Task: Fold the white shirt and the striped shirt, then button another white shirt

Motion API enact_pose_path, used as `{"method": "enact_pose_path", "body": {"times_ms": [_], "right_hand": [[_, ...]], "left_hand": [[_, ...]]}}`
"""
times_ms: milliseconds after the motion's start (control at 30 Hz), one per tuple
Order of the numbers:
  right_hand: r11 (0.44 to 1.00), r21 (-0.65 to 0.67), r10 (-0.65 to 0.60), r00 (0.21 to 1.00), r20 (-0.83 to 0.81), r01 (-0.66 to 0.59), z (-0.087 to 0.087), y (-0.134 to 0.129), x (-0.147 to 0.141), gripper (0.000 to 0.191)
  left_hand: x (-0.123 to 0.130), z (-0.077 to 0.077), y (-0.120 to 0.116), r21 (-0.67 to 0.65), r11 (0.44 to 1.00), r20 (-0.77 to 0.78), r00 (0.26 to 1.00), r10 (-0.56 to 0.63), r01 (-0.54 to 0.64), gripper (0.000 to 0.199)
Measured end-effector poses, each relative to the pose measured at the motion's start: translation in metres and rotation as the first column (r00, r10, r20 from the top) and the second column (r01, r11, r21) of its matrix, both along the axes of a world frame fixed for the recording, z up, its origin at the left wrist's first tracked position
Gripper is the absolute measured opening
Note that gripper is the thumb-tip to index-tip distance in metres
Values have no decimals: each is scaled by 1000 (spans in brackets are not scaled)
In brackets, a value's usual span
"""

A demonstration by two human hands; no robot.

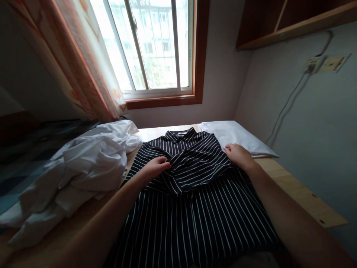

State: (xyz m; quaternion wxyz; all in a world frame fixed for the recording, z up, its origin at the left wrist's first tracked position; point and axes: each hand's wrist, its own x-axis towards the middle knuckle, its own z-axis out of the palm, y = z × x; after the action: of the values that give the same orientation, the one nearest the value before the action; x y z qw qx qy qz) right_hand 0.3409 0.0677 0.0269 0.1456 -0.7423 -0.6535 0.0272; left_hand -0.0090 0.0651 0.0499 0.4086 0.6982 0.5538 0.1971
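Note:
A black shirt (200, 216) with white stripes lies spread on the wooden table, its collar toward the window. One sleeve (200, 167) is folded across the chest. My left hand (157, 166) is closed on the shirt fabric near the middle of the chest, thumb on top. At the shirt's right side, my right hand (238, 155) pinches the cloth by the shoulder edge; its fingertips are partly hidden. The lower hem hangs toward me past the bottom of the view.
A crumpled heap of white cloth (92, 163) lies to the left. Behind my right hand sits a flat, folded white cloth (237, 136) on the wooden table (301, 191). A curtain (80, 63) hangs beside the window; a cable (284, 108) runs down the right wall from a socket.

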Motion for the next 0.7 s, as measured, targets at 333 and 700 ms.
{"method": "enact_pose_path", "body": {"times_ms": [333,700], "right_hand": [[996,-50,-74,997,25,75,-9,2,-20,32],[964,-30,-260,961,93,264,-6,11,2,35]], "left_hand": [[-2,-2,-3,-9,992,-115,986,123,-125,49],[6,-5,-4,34,998,-69,996,52,-50,43]]}}
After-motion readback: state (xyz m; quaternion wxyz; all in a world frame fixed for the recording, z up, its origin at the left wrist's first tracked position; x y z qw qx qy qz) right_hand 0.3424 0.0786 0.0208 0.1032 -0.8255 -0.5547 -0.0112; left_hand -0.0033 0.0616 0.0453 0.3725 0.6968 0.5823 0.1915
